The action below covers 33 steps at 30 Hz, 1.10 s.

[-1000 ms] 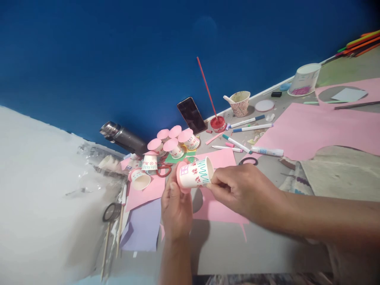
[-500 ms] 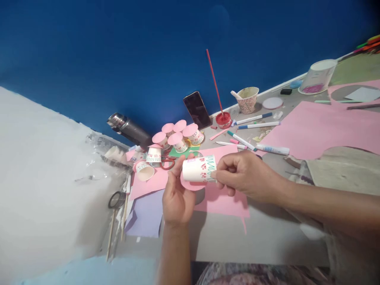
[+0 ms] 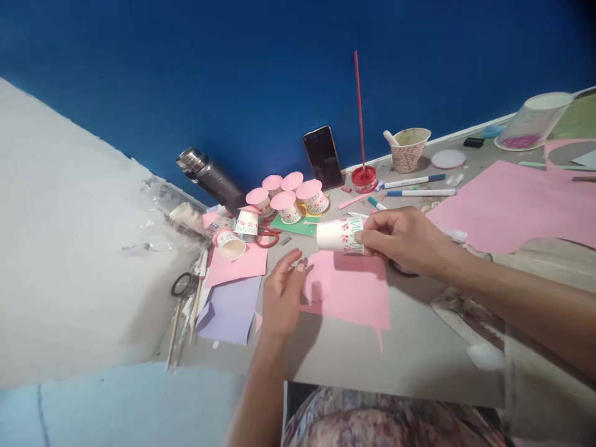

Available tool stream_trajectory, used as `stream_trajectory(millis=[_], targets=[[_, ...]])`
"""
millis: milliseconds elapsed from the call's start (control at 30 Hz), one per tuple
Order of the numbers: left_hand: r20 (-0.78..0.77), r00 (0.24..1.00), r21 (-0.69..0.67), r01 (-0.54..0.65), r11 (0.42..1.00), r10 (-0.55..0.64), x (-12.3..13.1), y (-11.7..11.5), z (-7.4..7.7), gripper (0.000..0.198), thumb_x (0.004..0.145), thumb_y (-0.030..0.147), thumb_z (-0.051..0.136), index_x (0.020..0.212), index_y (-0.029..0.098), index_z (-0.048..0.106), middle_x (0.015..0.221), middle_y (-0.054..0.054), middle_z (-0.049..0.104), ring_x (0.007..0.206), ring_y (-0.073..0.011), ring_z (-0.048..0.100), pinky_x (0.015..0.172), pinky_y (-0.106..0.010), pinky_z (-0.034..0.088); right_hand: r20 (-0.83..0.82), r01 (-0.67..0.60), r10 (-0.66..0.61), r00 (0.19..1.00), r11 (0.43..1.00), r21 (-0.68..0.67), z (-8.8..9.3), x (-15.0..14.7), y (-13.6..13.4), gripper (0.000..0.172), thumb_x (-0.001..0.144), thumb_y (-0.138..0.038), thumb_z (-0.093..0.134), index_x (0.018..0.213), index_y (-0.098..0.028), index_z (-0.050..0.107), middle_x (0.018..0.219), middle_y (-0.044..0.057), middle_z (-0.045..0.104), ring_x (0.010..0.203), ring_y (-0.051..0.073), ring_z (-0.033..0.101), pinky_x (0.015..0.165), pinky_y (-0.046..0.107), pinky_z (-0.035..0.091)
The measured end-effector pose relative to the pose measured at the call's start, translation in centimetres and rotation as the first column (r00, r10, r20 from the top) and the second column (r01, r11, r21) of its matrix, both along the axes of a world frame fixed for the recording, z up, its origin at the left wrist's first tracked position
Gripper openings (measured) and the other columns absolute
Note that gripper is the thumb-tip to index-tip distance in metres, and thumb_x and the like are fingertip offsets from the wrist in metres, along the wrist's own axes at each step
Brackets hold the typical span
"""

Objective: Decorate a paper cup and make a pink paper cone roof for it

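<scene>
My right hand [image 3: 395,239] grips a white paper cup [image 3: 333,236] by its rim end. The cup lies sideways in the air above the table, its base to the left, with red marks and a green zigzag drawn on its side. My left hand [image 3: 283,292] is lower and to the left, thumb and index finger at the left edge of a pink paper disc [image 3: 321,270], which looks pinched there. Under the disc lies a pink paper sheet [image 3: 361,298]. Beyond the hands stand several decorated upside-down cups [image 3: 287,211] topped with pink discs.
Back left, a dark flask [image 3: 216,183] leans on the wall; a phone [image 3: 323,158] and a red paint pot [image 3: 364,179] holding a brush stand further right. Markers [image 3: 414,181], red-handled scissors [image 3: 267,238], a tape roll [image 3: 184,284] and purple paper [image 3: 230,310] lie around.
The cup has been lifted away to the upper right of my left hand by my right hand. The pink disc that was just under the cup is now apart from it.
</scene>
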<state>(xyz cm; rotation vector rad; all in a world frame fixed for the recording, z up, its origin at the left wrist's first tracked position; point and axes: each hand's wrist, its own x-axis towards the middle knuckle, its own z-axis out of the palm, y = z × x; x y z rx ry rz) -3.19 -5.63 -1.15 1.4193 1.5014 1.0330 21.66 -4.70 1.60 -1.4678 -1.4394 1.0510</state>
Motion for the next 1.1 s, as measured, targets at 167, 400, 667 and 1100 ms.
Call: stream_trajectory(millis=[167, 400, 667, 1100], targets=[[-0.421, 0.901, 0.112, 0.168, 0.979, -0.107, -1.2, -1.6, 0.1, 0.038, 0.091, 0.032, 0.063, 0.127, 0.022, 0.069, 0.139, -0.014, 0.062, 0.123, -0.0326, 0.061, 0.1, -0.048, 0.053, 0.035, 0.024, -0.023, 0.999, 1.0, -0.014, -0.5, 0.4, 0.5, 0.027, 0.081, -0.021, 0.064, 0.055, -0.021, 0.063, 0.047, -0.004, 0.061, 0.047, 0.011, 0.053, 0.051, 0.024, 0.039], [-0.702, 0.519, -0.137, 0.574, 0.807, -0.488, -2.4, 0.4, 1.4, 0.082, 0.084, 0.024, 0.065, 0.16, 0.022, 0.034, 0.162, -0.015, 0.043, 0.153, -0.0369, 0.03, 0.123, -0.058, 0.028, 0.067, -0.053, 0.052, 0.996, 0.999, 0.008, -1.2, 0.5, 0.8, 0.027, 0.081, -0.022, 0.063, 0.054, -0.021, 0.064, 0.046, -0.005, 0.06, 0.049, 0.011, 0.053, 0.055, 0.025, 0.041], [-0.761, 0.408, -0.189, 0.604, 0.774, -0.504, -1.7, 1.2, 1.3, 0.089, 0.082, 0.016, 0.065, 0.162, 0.027, 0.028, 0.148, -0.012, 0.058, 0.139, -0.0333, 0.049, 0.118, -0.054, 0.032, 0.065, -0.052, 0.053, 0.996, 0.998, -0.018, -1.2, 0.7, 1.1, 0.025, 0.079, -0.021, 0.063, 0.054, -0.021, 0.064, 0.045, -0.005, 0.06, 0.048, 0.011, 0.051, 0.054, 0.025, 0.04], [0.254, 0.953, -0.066, 0.19, 0.98, -0.168, -3.0, 2.2, 0.7, 0.072, 0.081, 0.036, 0.08, 0.146, 0.024, 0.052, 0.093, -0.003, 0.069, 0.08, -0.0195, 0.067, 0.079, -0.036, 0.056, 0.058, -0.118, 0.112, 0.992, 0.986, 0.119, -1.3, -0.1, 0.0, 0.021, 0.082, -0.027, 0.061, 0.062, -0.02, 0.059, 0.053, -0.004, 0.059, 0.05, 0.011, 0.05, 0.051, 0.025, 0.036]])
